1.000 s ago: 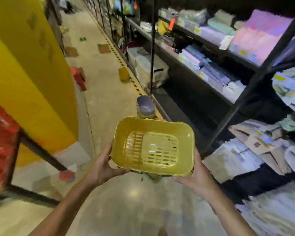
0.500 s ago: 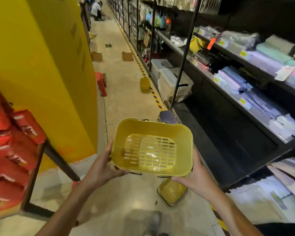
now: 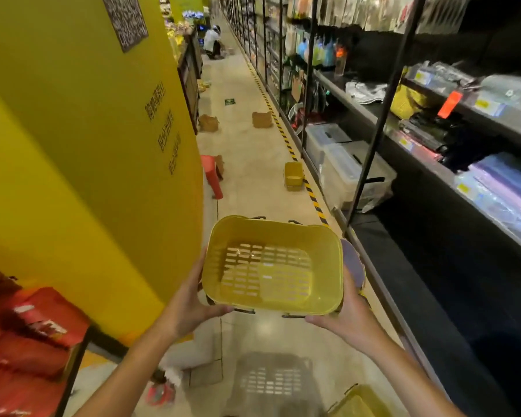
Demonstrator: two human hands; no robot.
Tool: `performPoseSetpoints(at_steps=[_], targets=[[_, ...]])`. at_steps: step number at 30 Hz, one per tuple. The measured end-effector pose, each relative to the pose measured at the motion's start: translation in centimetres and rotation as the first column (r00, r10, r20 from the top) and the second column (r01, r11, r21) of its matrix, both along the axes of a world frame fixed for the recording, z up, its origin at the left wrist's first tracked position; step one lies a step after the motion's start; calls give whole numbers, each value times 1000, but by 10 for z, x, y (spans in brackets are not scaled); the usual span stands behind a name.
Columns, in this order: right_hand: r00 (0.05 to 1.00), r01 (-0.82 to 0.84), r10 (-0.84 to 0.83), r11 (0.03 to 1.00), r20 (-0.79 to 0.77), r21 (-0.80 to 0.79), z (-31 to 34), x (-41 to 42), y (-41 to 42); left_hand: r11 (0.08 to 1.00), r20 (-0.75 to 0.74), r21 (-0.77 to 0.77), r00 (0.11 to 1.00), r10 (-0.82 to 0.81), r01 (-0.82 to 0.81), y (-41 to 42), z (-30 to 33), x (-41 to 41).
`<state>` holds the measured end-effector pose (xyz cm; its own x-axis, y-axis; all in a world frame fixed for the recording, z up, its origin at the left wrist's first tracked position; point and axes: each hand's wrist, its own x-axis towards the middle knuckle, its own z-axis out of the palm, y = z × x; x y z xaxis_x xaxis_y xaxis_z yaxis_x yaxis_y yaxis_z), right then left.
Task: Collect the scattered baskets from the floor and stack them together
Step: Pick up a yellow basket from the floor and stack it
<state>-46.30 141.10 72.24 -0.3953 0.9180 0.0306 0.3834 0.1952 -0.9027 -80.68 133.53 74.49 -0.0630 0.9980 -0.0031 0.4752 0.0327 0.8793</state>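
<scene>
I hold a yellow slotted basket (image 3: 272, 266) in front of me above the aisle floor. My left hand (image 3: 190, 302) grips its left side and my right hand (image 3: 343, 320) grips its right side. A purple basket (image 3: 353, 267) peeks out behind the right edge. Another yellow basket (image 3: 355, 403) lies on the floor at the bottom right. Further down the aisle sit a yellow basket (image 3: 294, 176), a red basket (image 3: 211, 176) and two brown baskets (image 3: 208, 123), (image 3: 262, 119).
A yellow wall (image 3: 88, 145) bounds the left side. Dark shelving (image 3: 433, 130) with packaged goods and clear bins (image 3: 352, 173) runs along the right, edged by striped floor tape (image 3: 310, 194). A rack of red packets (image 3: 27, 341) stands at the lower left. A person (image 3: 211, 42) crouches far down the aisle.
The view has tilted up and moved forward along the aisle. The floor basket below has slid toward the bottom right corner. Both hands keep the same grip on the yellow basket.
</scene>
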Motion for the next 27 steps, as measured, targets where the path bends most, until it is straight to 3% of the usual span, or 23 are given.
performPoseSetpoints(at_steps=[5, 12, 18, 27], targets=[[999, -35, 35, 999, 2, 6, -7, -32, 88, 1000, 65, 0, 998, 9, -9, 88, -16, -33], [998, 69, -69, 997, 8, -20, -14, -70, 206, 993, 131, -50, 986, -102, 110, 241, -51, -71], [959, 282, -280, 958, 33, -58, -13, -80, 273, 942, 150, -117, 943, -298, 316, 387, -50, -80], [778, 627, -626, 768, 57, -129, -59, -29, 343, 762, 142, -163, 779, -611, 627, 570, -78, 4]])
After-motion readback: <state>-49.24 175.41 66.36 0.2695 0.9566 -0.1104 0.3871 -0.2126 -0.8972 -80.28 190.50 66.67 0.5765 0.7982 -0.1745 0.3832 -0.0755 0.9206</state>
